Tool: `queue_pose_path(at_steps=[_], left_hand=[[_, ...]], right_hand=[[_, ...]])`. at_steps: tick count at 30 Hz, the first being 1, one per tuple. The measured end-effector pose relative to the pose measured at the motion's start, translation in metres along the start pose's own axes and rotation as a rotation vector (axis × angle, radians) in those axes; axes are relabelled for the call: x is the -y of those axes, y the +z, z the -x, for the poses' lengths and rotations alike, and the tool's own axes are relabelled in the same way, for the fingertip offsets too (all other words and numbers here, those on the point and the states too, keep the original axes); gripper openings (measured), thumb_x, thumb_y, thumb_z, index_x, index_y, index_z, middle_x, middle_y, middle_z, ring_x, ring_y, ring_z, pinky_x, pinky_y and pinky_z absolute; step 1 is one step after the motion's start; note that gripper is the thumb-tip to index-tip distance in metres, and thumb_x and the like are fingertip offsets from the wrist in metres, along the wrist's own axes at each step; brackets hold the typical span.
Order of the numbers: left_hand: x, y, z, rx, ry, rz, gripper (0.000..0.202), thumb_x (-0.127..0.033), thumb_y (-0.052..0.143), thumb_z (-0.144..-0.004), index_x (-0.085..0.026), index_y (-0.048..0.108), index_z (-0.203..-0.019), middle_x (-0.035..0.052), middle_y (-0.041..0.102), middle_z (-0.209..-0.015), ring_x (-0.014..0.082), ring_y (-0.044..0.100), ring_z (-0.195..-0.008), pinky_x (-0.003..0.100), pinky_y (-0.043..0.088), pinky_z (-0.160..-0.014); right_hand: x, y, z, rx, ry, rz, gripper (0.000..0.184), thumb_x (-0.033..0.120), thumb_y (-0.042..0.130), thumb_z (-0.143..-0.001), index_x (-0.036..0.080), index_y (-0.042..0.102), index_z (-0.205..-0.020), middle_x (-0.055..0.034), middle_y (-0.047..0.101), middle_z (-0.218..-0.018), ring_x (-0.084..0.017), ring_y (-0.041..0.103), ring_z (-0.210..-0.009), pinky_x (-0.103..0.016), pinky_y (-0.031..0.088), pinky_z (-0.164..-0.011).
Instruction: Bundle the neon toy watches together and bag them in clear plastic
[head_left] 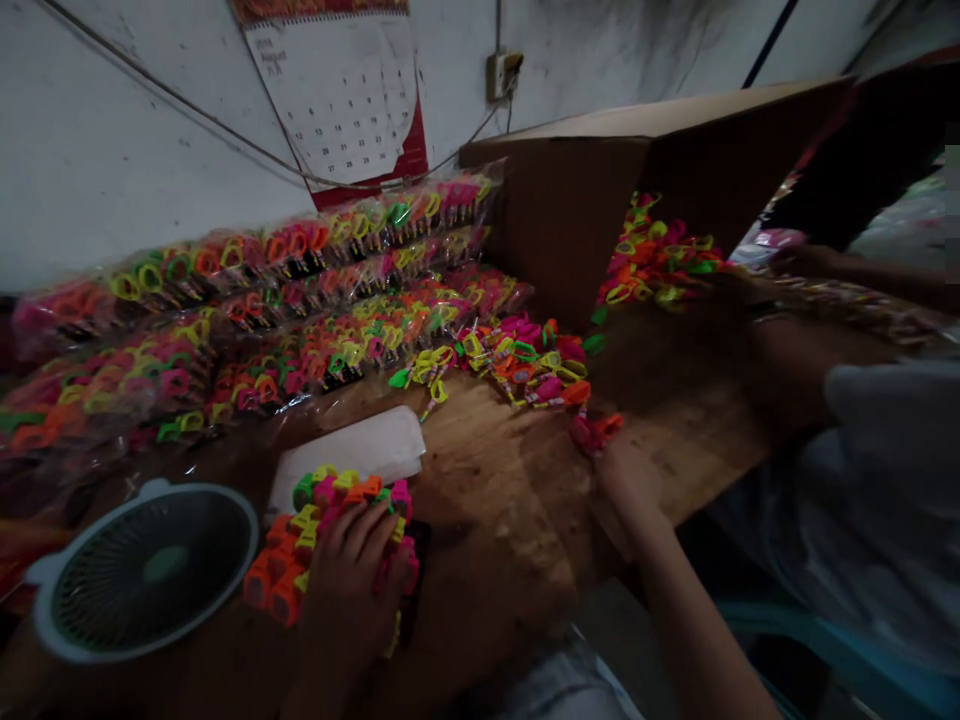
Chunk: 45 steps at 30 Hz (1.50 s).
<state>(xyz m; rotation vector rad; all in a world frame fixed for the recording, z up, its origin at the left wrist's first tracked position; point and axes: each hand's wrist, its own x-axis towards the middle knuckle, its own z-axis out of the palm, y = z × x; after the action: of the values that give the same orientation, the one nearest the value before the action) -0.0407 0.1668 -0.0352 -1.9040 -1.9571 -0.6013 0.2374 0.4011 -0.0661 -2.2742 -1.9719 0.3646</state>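
Plastic toys (283,565) seemed light, stiff, best gripped by sides; left hand (352,575) lay unclenched atop, right hand (628,478) pinched a pink toy (585,436).

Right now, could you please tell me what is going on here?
A person's left hand rests on a cluster of bright pieces. The right hand is at pink and orange pieces near the loose pile; its grip is unclear. Bagged pieces line the wall, and another person's arm is at the right.
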Motion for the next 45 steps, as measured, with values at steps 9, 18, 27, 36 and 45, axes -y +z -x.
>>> queue_pose_path(at_steps=[9,18,27,36,45], left_hand=[[-0.003,-0.009,-0.002,-0.075,-0.044,0.155,0.019,-0.014,0.044,-0.088,-0.018,0.06,-0.099,0.0054,0.068,-0.102,0.0196,0.057,-0.104,0.041,0.044,-0.093],[-0.001,-0.01,0.0,-0.056,0.028,0.132,0.02,-0.016,0.047,-0.087,-0.019,0.06,-0.103,0.0048,0.067,-0.105,0.0212,0.055,-0.108,0.043,0.041,-0.096],[0.008,-0.003,0.005,-0.08,0.045,0.132,0.021,-0.018,0.053,-0.084,-0.02,0.059,-0.104,0.0042,0.067,-0.105,0.0216,0.056,-0.107,0.042,0.043,-0.095],[-0.005,-0.009,-0.003,0.053,-0.047,0.034,0.029,-0.028,0.051,-0.088,-0.02,0.057,-0.115,0.0045,0.063,-0.118,0.025,0.05,-0.115,0.046,0.036,-0.101],[-0.009,-0.013,-0.02,0.197,0.158,-0.052,0.043,-0.036,0.051,-0.087,-0.025,0.05,-0.13,0.0042,0.051,-0.137,0.0318,0.039,-0.128,0.054,0.031,-0.104]], right_hand=[[0.04,0.034,0.044,0.053,-0.549,-0.6,0.035,0.016,0.044,-0.073,0.014,0.06,-0.104,-0.0153,0.064,-0.101,-0.028,0.059,-0.098,-0.041,0.046,-0.085],[0.127,0.087,0.144,0.768,-0.619,-1.313,0.013,0.03,0.06,-0.072,0.017,0.059,-0.072,-0.0006,0.063,-0.071,-0.017,0.058,-0.068,-0.03,0.048,-0.07],[0.128,0.084,0.149,0.388,-0.822,-0.943,0.028,0.009,0.055,-0.072,0.017,0.068,-0.094,-0.0091,0.068,-0.101,-0.02,0.061,-0.087,-0.03,0.048,-0.081],[0.138,0.086,0.173,0.359,-0.824,-0.739,0.026,0.009,0.048,-0.082,0.017,0.068,-0.095,-0.0091,0.07,-0.094,-0.019,0.063,-0.085,-0.027,0.047,-0.079],[0.043,0.005,0.012,-0.16,-0.583,-0.193,0.057,0.001,0.048,-0.074,0.015,0.052,-0.129,-0.0196,0.055,-0.115,-0.027,0.055,-0.097,-0.039,0.046,-0.083]])
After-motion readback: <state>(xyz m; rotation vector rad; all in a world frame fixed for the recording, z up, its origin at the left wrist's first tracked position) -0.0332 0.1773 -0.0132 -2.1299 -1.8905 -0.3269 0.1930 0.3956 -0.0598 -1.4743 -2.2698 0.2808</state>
